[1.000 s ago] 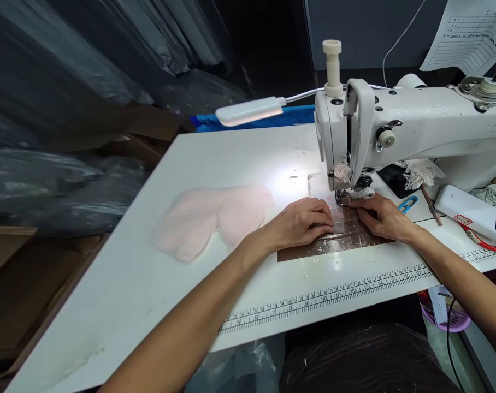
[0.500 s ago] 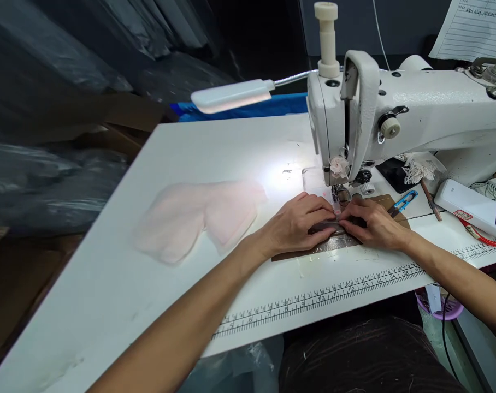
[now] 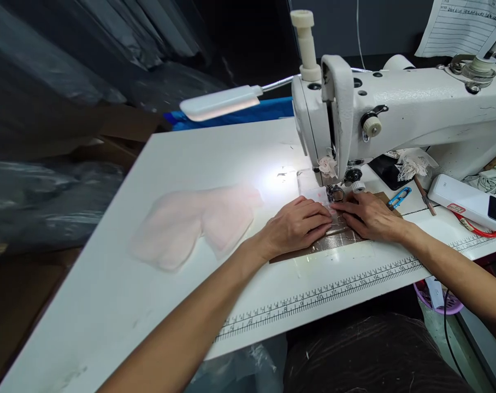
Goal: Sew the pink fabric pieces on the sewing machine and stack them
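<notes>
At the white sewing machine (image 3: 395,103), my left hand (image 3: 303,226) lies on the bed just left of the presser foot (image 3: 334,194). Its fingers are stretched out and point right. My right hand (image 3: 368,215) rests on the other side, index finger reaching to the foot and thumb spread below it. Between the fingertips lies a small piece of sheer whitish fabric (image 3: 334,210), partly hidden by my hands. Beneath both hands is a brown, shiny taped sheet (image 3: 334,243). Pale pink fabric pieces (image 3: 194,224) lie on the table to the left.
Blue thread snips (image 3: 399,198), a brown stick (image 3: 424,195) and a white device with a dark screen (image 3: 469,202) sit right of my right hand. A lamp (image 3: 221,102) shines over the table (image 3: 120,305). A printed ruler (image 3: 313,300) follows the front edge.
The view has shifted slightly, so the machine appears further left. My right hand's fingers have straightened and spread from a pinch near the foot. My left fingers lie flatter and closer together.
</notes>
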Motion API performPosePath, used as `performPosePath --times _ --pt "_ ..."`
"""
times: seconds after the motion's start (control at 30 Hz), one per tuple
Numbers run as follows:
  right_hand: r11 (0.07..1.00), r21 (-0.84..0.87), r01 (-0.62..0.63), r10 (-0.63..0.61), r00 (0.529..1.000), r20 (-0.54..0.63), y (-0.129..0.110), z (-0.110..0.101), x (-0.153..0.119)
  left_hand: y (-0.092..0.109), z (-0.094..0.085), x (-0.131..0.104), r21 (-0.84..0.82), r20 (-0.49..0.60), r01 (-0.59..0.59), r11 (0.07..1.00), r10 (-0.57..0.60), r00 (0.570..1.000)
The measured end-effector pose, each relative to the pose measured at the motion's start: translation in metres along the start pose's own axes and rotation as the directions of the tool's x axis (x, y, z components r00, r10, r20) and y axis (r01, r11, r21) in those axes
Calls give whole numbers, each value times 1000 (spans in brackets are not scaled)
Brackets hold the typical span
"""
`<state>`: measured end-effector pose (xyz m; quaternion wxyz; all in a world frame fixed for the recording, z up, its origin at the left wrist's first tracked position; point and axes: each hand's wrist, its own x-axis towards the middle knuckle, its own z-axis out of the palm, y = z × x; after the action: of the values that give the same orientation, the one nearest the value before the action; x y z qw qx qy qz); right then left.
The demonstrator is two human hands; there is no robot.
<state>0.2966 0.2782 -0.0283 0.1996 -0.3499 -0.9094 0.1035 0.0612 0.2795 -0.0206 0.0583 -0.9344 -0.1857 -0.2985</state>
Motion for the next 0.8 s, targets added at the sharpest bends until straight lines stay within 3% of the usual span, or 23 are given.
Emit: performPosePath --times 0.33,0.53,0.8 --pt "999 -9 32 -32 999 -12 2 0 -2 4 -2 3 -4 20 -14 1000 14 1000" --pt "990 16 139 -139 990 3 8 -2 -2 7 -5 4 -11 56 -10 1000 10 998" --pt "998 -23 59 -57 996 70 1 -4 -1 6 -9 2 -60 70 31 998 -27 997"
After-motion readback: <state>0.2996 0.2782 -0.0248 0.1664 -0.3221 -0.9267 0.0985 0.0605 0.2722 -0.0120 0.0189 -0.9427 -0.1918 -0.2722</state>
